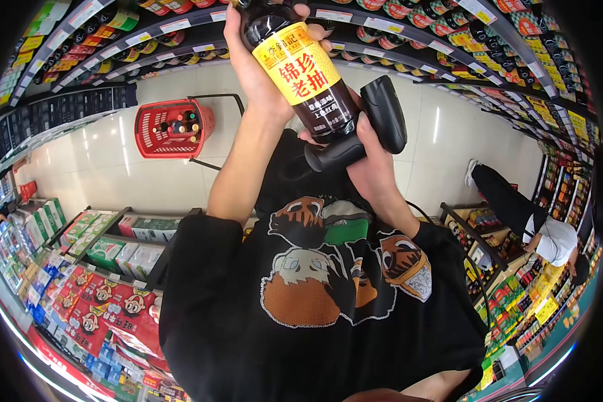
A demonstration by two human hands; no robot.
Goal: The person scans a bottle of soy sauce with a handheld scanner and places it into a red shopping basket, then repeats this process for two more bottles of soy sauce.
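Note:
My left hand (252, 63) is wrapped around a bottle of dark soy sauce (303, 70), held tilted with its cap toward the top of the view. Its yellow label with red characters faces up, and dark liquid shows below the label. In my right hand (373, 164) is a black barcode scanner (384, 115), gripped close by the bottle's base. The scanner's head points up and to the right of the bottle. Some fingers of both hands are hidden behind what they hold.
A red shopping basket (174, 128) with several bottles stands on the pale tiled floor (114, 177) to the left. Stocked shelves (375, 25) curve across the front. At right a person in a white top (557, 240) is beside the shelves. Boxed goods (107, 298) lie behind left.

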